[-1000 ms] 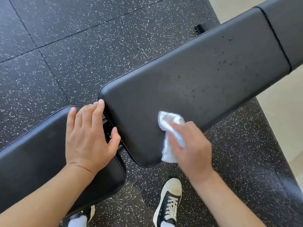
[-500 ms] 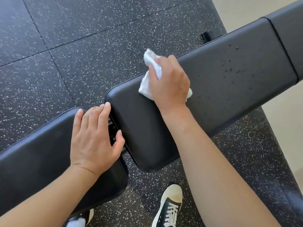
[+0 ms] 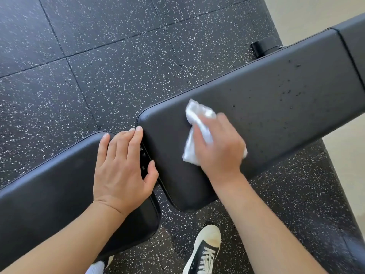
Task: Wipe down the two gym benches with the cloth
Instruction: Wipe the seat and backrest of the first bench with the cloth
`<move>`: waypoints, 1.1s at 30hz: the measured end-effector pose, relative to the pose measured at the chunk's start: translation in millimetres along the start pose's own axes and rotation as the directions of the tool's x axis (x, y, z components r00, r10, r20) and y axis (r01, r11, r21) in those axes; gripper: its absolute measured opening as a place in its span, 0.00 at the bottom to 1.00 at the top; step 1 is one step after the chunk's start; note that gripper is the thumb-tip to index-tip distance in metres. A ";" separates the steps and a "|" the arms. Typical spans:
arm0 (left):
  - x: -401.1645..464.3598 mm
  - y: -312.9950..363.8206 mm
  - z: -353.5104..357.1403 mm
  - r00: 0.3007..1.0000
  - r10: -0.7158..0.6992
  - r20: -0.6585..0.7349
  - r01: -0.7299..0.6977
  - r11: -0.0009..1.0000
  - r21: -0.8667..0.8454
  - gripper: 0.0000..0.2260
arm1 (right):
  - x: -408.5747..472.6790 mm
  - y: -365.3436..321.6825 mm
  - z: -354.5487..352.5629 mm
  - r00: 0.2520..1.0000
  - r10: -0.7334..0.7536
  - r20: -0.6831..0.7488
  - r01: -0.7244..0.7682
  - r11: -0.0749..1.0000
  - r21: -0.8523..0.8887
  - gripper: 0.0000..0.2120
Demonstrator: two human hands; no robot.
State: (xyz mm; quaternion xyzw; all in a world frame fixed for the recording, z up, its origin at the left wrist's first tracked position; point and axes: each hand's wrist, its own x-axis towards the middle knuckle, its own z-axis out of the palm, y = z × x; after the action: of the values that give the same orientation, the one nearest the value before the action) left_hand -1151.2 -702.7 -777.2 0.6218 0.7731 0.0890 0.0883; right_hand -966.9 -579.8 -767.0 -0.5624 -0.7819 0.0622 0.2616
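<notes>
Gripping the white cloth (image 3: 197, 131), the right hand (image 3: 219, 147) should press firmly toward the droplets (image 3: 290, 93) at two o'clock. The left hand (image 3: 120, 171) rests flat and open on the seat pad (image 3: 49, 186).

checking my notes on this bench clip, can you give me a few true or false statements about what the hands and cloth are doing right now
1. The right hand presses a white cloth onto a bench pad. True.
2. The left hand holds a spray bottle. False: it holds nothing and rests flat on the other bench pad.
3. Dark droplets dot the pad to the right of the cloth. True.
4. The cloth lies on the floor. False: it is on the pad, under the right hand.
5. A black and white shoe shows below the pads. True.
6. The two pads overlap. False: a gap separates them, beside the left hand's fingertips.
</notes>
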 end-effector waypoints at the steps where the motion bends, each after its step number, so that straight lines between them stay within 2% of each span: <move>1: 0.4 0.9 -0.2 1.000 0.000 -0.002 0.000 1.000 -0.002 0.33 | 25.7 -7.9 10.4 0.998 0.062 -0.002 -0.062 0.998 -0.002 0.04; 2: 1.0 1.5 -0.4 1.000 0.000 -0.006 0.000 1.000 -0.002 0.33 | 50.8 -15.3 20.2 0.992 0.128 0.006 -0.128 0.992 -0.003 0.02; 4: 1.2 1.0 0.2 1.000 0.003 -0.008 -0.003 1.000 0.004 0.33 | 92.4 -27.9 39.0 0.976 0.202 0.080 -0.199 0.979 -0.050 0.06; 7: 0.0 0.7 2.0 1.000 0.005 -0.004 -0.004 1.000 0.016 0.34 | 119.3 -33.9 55.0 0.957 0.155 0.246 -0.109 0.975 -0.191 0.10; 9: 0.1 0.4 1.6 1.000 -0.003 0.002 0.003 1.000 0.018 0.34 | 117.1 -32.0 53.9 0.947 0.132 0.294 -0.078 0.979 -0.188 0.10; 15: 0.0 0.4 3.0 1.000 0.007 -0.006 -0.007 1.000 0.015 0.34 | 33.1 -28.6 7.4 0.977 0.008 0.215 -0.034 0.993 0.115 0.06; 19: -0.8 0.6 2.7 1.000 0.007 -0.024 -0.007 1.000 0.005 0.34 | -2.0 -3.0 -18.4 0.959 -0.185 0.216 0.164 0.980 0.112 0.06; 20: -0.2 0.9 2.5 1.000 0.006 -0.030 -0.006 1.000 0.002 0.33 | 5.7 7.1 -18.8 0.962 -0.191 0.196 0.177 0.980 0.088 0.05; 21: 0.1 0.9 2.6 1.000 0.006 -0.031 -0.006 1.000 0.001 0.33 | 18.7 15.3 -16.3 0.975 -0.144 0.170 0.137 0.989 0.055 0.05; 23: -0.1 0.2 3.1 1.000 0.006 -0.024 -0.006 1.000 0.004 0.33 | 56.6 25.2 -5.0 0.991 0.068 0.111 -0.067 0.998 -0.018 0.06; 25: -0.4 -0.5 3.1 1.000 0.008 -0.022 -0.008 1.000 0.004 0.33 | 94.3 27.5 8.9 0.962 0.258 0.095 -0.251 0.965 -0.073 0.09; 26: -0.4 -0.5 2.7 1.000 0.009 -0.024 -0.009 1.000 0.004 0.33 | 107.8 24.7 16.4 0.951 0.293 0.101 -0.281 0.952 -0.120 0.10; 28: 0.4 -0.4 2.0 1.000 0.009 -0.024 -0.009 1.000 0.003 0.33 | 121.0 9.0 30.6 0.939 0.301 0.166 -0.257 0.935 -0.245 0.12; 30: 0.4 0.6 0.6 1.000 0.007 -0.012 -0.007 1.000 0.003 0.33 | 116.2 -21.0 38.0 0.928 0.270 0.258 -0.194 0.938 -0.286 0.13; 32: 1.0 0.8 -0.8 1.000 0.000 0.002 0.000 1.000 0.004 0.34 | 92.5 -56.2 39.4 0.932 0.184 0.313 -0.122 0.971 -0.206 0.11; 33: 0.9 0.6 -1.0 1.000 0.000 0.008 0.000 1.000 0.003 0.34 | 76.1 -70.6 35.9 0.946 0.109 0.306 -0.079 0.991 -0.109 0.08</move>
State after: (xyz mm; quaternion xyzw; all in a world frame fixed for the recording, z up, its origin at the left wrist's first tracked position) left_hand -1151.1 -701.7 -776.1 0.6223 0.7729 0.0854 0.0904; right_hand -1061.4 -528.6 -744.3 -0.5940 -0.7877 0.1253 0.1045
